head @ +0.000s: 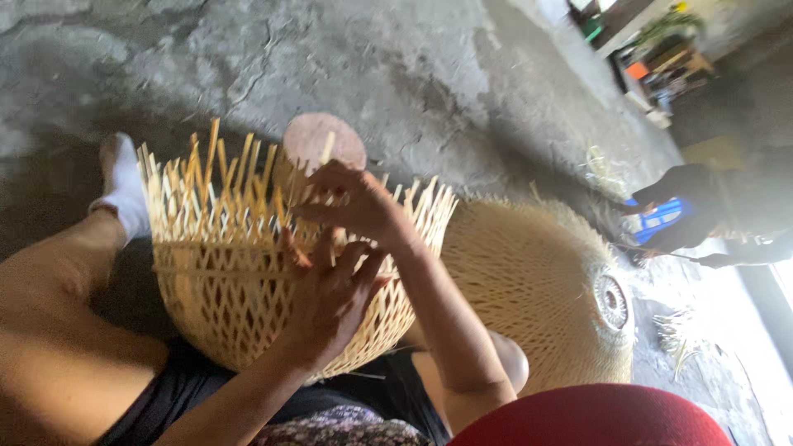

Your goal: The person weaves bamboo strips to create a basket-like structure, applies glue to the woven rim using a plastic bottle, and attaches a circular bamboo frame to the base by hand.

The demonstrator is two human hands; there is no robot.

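Cracked concrete floor (396,74), person seated w/ open-weave bamboo basket (248,281) on lap. Left hand (330,301) spread flat vs basket wall; right hand (351,202) pinching rim strips (231,177). Best: brace firm, bend strips slow so none snap.

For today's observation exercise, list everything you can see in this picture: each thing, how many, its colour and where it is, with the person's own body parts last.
unfinished basket: one, pale yellow, on the person's lap, loose strips sticking up at its rim
finished woven dome: one, straw colour, on the floor right of the basket
round disc: one, pinkish, behind the basket rim
red cushion: one, bottom right
loose strips: small pile, pale, floor at right
floor: grey cracked concrete
other person: one, dark clothes, far right
sock: one, white, left foot
left hand: on the basket wall
right hand: at the rim strips
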